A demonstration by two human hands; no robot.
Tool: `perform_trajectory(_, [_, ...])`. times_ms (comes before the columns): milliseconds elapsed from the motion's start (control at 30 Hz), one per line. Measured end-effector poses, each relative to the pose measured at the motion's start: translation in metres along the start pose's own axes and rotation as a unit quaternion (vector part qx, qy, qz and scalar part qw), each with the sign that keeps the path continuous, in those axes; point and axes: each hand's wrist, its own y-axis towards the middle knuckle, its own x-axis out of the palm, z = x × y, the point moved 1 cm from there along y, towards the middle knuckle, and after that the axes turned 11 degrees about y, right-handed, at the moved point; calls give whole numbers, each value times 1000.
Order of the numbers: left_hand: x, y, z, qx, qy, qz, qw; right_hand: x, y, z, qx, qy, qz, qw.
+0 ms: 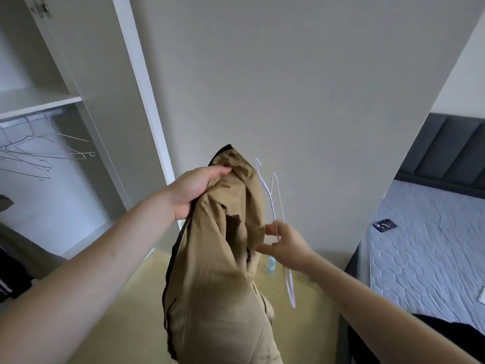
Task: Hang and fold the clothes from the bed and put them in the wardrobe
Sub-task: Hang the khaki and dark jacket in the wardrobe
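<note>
Head view. Both bare forearms reach in from the bottom corners, nearest the lens. Left hand [195,191] grips the upper edge of a tan garment [223,271], fingers curled over the bunched fabric near its dark-trimmed top. Garment hangs down from that grip, between the two arms, its lower part running out of the bottom of the picture; a dark trim line follows its left edge.

Right hand [284,244] pinches a thin white wire hanger [275,206] roughly at mid-length. Hanger stands nearly on end, hook uppermost, lower end dangling below the hand. Fingertips of this hand lie at the garment's right edge; contact with the cloth cannot be confirmed.

Left of the hands: open wardrobe [105,101], white panels, one shelf [39,99] with a rail just under it. Several empty wire hangers [39,151] hang on the rail, blurred. Dark clothing [10,271] shows at the lower left edge.

Right: bed [420,245] with a pale quilted mattress and dark padded headboard [451,151]. Small dark flat object [384,225] lies on the mattress near its edge. Dark fabric [451,332] lies at lower right by the right forearm.

Small pale bottle [270,264] stands on the yellowish floor [131,324] below the right hand.
</note>
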Motion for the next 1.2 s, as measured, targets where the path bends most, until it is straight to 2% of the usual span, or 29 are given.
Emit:
perform_trajectory(100, [8, -6, 10, 11, 23, -34, 999, 12, 2, 3, 10, 6, 41, 999])
perform_trajectory(267, [-26, -11, 19, 41, 29, -39, 998, -27, 7, -6, -34, 149, 67, 986])
perform_trajectory(400, [-57, -6, 4, 20, 83, -32, 996, -63, 16, -31, -51, 274, 115, 954])
perform_trajectory(467, [-62, -2, -6, 10, 98, -26, 995, -76, 21, -44, -61, 295, 115, 947])
perform_trajectory(633, [-61, 6, -12, 24, 85, -31, 996, -97, 29, -61, -82, 174, 108, 975])
perform_trajectory(767, [-50, 11, -5, 53, 67, -29, 996, -105, 32, -58, -64, 128, 128, 981])
perform_trajectory(867, [-46, 13, 1, 103, 130, 45, 985, -105, 28, -54, -56, 76, 130, 987])
perform_trajectory(933, [-45, 15, 2, 138, 218, 103, 961, -106, 24, -51, -51, 55, 129, 989])
perform_trajectory(1000, [-43, 16, -1, 168, 317, 164, 919, -107, 21, -48, -49, 42, 135, 989])
perform_trajectory(1067, [-40, 19, -5, 205, 410, 258, 850, -107, 19, -45, -50, 33, 147, 987])
perform_trajectory(1133, [-33, 17, -5, 239, 509, 343, 753, -105, 18, -40, -54, 21, 159, 986])
perform_trajectory(1167, [-29, 17, -4, 242, 533, 360, 726, -103, 18, -38, -57, 14, 162, 985])
perform_trajectory(1200, [-27, 19, -4, 235, 531, 360, 730, -101, 17, -34, -60, 7, 163, 985])
